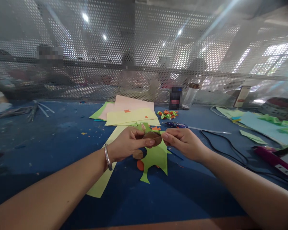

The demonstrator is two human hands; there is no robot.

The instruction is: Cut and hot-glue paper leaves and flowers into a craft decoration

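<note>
Between the thumb and fingers of my left hand [128,142] is a brown round disc [150,140], which looks like card. My right hand [182,140] is closed in a pinch at the disc's right edge; whatever lies between its fingertips is too small to make out. Beneath both hands lies a cut green paper sheet [158,158] with jagged edges. Another brown disc [137,154] and an orange paper round [140,165] rest by its left side. Behind my right hand is a blue glue gun [176,125] with a clear stick in its back end.
Pink paper [132,103] and yellow paper [132,116] are stacked at the back. Beside them sits a pile of orange and green paper bits [167,114]. A glass bottle [191,97] stands near the perforated screen [98,64]. A black cable [220,143] and purple power strip [276,161] lie right.
</note>
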